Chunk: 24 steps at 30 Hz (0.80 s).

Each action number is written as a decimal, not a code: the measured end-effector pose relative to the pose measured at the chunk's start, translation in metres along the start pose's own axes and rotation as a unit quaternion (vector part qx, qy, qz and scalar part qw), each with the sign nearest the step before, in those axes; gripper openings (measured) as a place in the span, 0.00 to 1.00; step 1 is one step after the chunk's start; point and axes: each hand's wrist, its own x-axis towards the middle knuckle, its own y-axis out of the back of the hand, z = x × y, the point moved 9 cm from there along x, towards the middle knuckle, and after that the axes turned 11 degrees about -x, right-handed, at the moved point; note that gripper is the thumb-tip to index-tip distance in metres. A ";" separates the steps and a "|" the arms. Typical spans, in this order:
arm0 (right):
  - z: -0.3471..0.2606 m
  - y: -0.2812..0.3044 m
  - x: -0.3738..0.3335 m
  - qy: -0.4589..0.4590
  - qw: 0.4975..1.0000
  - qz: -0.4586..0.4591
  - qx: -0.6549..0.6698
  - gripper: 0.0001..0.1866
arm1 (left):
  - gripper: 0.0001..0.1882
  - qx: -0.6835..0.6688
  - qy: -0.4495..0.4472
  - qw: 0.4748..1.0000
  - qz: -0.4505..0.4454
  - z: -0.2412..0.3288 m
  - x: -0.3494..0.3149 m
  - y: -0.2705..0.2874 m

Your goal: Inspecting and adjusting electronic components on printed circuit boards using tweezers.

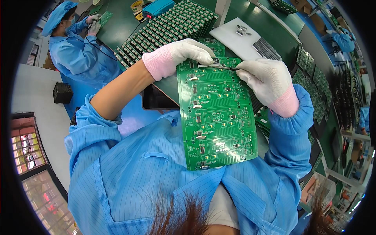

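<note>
A green panel of joined circuit boards (215,113) lies in front of my chest, its far end under both hands. My left hand (184,54), in a white glove with a pink cuff, reaches over the far edge. Its closed fingertips grip a small digit display (216,61) with a dark face and pale side, at the farthest board. My right hand (266,78), gloved the same way, closes around dark tweezers (226,68). Their tips point left, at the display's near side. Whether they touch it I cannot tell. The nearer boards carry small chips and silver crystals.
Beyond my left hand stand long rows of upright circuit boards (168,33), near a blue box (158,8) and a tape roll (137,5). A white foam sheet (237,33) holds several displays. More boards (313,78) lie right. A co-worker in blue (80,51) handles a board at far left.
</note>
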 end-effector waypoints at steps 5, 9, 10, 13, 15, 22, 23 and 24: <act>-0.011 0.009 -0.004 0.014 0.996 0.034 -0.083 0.07 | 0.20 -0.007 -0.005 1.000 0.013 0.000 0.001 0.004; -0.018 0.019 -0.010 0.006 0.989 0.045 -0.144 0.07 | 0.20 -0.017 0.004 1.000 0.005 -0.003 0.001 0.006; -0.019 0.021 -0.011 0.000 0.986 0.045 -0.158 0.07 | 0.20 -0.021 0.009 1.000 -0.001 -0.004 0.001 0.006; -0.017 0.020 -0.011 -0.006 0.983 0.044 -0.177 0.07 | 0.20 -0.024 0.012 1.000 -0.008 -0.005 0.002 0.004; -0.017 0.018 -0.010 -0.002 0.982 0.043 -0.183 0.07 | 0.20 -0.022 0.006 1.000 -0.006 -0.004 0.004 0.003; -0.015 0.018 -0.012 -0.003 0.984 0.048 -0.169 0.07 | 0.19 -0.018 -0.007 1.000 0.017 -0.001 0.002 0.003; -0.017 0.018 -0.011 0.001 0.984 0.051 -0.168 0.07 | 0.20 -0.018 -0.002 1.000 0.012 0.000 0.002 0.002; -0.018 0.018 -0.010 0.005 0.984 0.054 -0.168 0.07 | 0.20 -0.018 0.004 1.000 0.008 0.000 0.001 0.001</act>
